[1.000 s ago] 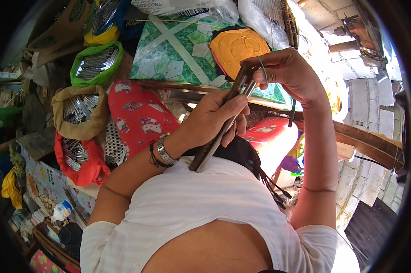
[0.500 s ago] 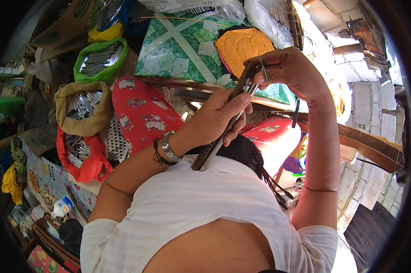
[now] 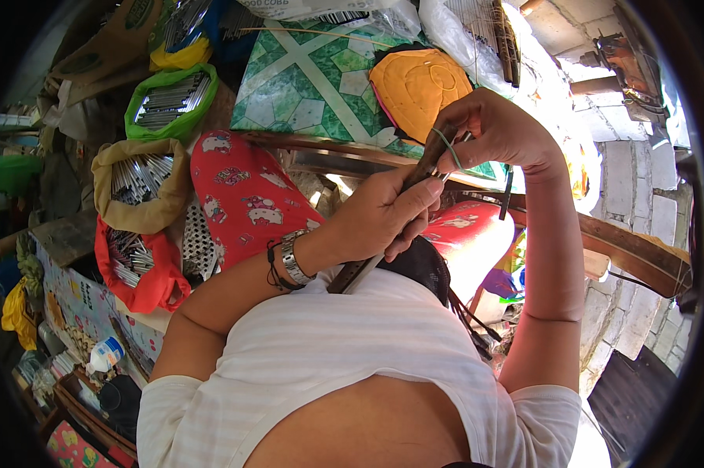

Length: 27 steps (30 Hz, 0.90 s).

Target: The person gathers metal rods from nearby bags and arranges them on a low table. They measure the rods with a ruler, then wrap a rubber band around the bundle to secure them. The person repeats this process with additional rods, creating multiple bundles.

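A long dark wooden-looking bar (image 3: 352, 273) with small holes slants from my waist up and to the right. My left hand (image 3: 387, 210) is closed around its middle, thumb pressed along the top. Short bright metal rod ends (image 3: 443, 176) show just past that thumb. At the bar's upper end, my right hand (image 3: 504, 140) has its fingers bent round and pinched together. A thin green strand (image 3: 445, 143) loops over the bar there, beside the right fingertips. Whether those fingers grip the strand, the bar or a rod is partly hidden.
Ahead stands a green patterned table (image 3: 289, 78) with an orange round pad (image 3: 414, 86) on it. To the left are a green bag (image 3: 200, 123), a tan bag (image 3: 118, 212) and a red bag (image 3: 164, 288), all holding thin metal rods. A wooden beam (image 3: 633, 246) lies right.
My left hand has slid slightly up along the bar, and the silver rod length below it no longer shows. The right fingers have shifted a little, and the green strand now arcs wider.
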{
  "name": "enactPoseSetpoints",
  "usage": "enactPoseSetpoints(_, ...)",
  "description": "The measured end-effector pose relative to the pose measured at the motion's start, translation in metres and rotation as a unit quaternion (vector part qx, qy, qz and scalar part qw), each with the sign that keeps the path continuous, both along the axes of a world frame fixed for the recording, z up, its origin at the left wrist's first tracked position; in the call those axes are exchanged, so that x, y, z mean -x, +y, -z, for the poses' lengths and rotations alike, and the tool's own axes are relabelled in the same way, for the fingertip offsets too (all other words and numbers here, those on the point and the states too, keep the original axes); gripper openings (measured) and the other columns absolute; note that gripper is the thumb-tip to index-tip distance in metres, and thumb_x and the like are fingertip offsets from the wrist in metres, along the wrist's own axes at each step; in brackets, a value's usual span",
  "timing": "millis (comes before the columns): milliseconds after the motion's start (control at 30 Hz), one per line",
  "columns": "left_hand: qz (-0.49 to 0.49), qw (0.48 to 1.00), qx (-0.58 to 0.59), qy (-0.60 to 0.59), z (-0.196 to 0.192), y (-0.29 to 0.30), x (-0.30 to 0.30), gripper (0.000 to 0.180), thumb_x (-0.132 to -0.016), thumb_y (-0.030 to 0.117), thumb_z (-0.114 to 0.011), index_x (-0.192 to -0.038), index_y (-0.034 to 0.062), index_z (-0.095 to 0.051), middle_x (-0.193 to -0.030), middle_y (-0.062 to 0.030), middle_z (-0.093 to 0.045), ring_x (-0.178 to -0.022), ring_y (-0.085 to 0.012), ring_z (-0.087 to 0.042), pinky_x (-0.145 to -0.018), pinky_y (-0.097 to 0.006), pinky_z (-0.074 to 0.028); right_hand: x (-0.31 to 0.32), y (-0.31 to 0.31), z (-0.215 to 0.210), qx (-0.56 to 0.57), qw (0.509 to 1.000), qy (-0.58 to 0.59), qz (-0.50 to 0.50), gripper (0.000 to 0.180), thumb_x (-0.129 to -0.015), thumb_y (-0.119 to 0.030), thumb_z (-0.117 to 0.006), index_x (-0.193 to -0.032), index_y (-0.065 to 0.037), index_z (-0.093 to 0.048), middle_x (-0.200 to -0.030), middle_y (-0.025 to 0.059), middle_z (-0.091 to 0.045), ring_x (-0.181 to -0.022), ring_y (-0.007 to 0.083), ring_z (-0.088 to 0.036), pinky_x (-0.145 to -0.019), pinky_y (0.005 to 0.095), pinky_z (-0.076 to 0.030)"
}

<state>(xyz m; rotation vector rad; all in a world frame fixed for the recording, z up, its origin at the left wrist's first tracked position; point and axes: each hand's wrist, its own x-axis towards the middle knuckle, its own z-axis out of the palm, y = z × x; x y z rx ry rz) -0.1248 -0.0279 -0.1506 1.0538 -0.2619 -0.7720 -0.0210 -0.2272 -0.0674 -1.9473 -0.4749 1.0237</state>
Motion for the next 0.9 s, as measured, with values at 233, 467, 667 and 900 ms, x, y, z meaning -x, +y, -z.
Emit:
enactPoseSetpoints(233, -0.059, 0.998, -0.003, 0.029, 0.003, 0.005, 0.003, 0.041, -0.108, 0.041, -0.043, -0.098, 0.0019, -0.052, -0.061, -0.0026, -0.051, -0.038, -0.0086, -0.045, -0.036, -0.024, -0.039, 0.012, -0.02, 0.004, -0.014, 0.998, 0.035, 0.053, 0.025, -0.092, -0.023, -0.074, -0.094, 0.002, -0.074, -0.08, 0.0061, -0.072, -0.07, 0.0084, -0.06, -0.067, 0.0242, -0.049)
enactPoseSetpoints(467, -0.094, 0.992, -0.005, 0.09, 0.01, 0.007, -0.005, 0.044, -0.106, 0.045, -0.045, -0.095, 0.0034, -0.052, -0.061, -0.0019, -0.05, -0.038, -0.0084, -0.046, -0.036, -0.024, -0.041, 0.053, -0.008, 0.016, -0.169, 0.941, -0.293, 0.02, 0.015, -0.09, -0.011, -0.073, -0.081, 0.0, -0.067, -0.074, 0.0012, -0.063, -0.079, 0.0136, -0.059, -0.088, 0.0351, -0.047)
enactPoseSetpoints(667, -0.092, 0.992, -0.001, 0.085, 0.007, 0.01, -0.003, 0.043, -0.106, 0.044, -0.045, -0.096, 0.0031, -0.053, -0.061, -0.0018, -0.051, -0.038, -0.0082, -0.046, -0.036, -0.024, -0.042, 0.071, 0.015, 0.026, -0.221, 0.914, -0.144, 0.308, 0.016, -0.094, -0.015, -0.07, -0.089, 0.001, -0.067, -0.067, 0.0003, -0.058, -0.062, 0.0055, -0.051, -0.06, 0.0233, -0.041)
enactPoseSetpoints(900, -0.073, 0.995, 0.011, 0.067, 0.006, 0.01, -0.001, 0.041, -0.107, 0.042, -0.045, -0.098, 0.0025, -0.053, -0.062, -0.0025, -0.052, -0.04, -0.0083, -0.047, -0.038, -0.024, -0.043, 0.058, 0.023, 0.032, -0.096, 0.915, -0.19, 0.342, 0.024, -0.092, -0.014, -0.074, -0.111, 0.0, -0.073, -0.066, -0.0049, -0.059, -0.059, 0.0017, -0.047, -0.053, 0.0197, -0.035)
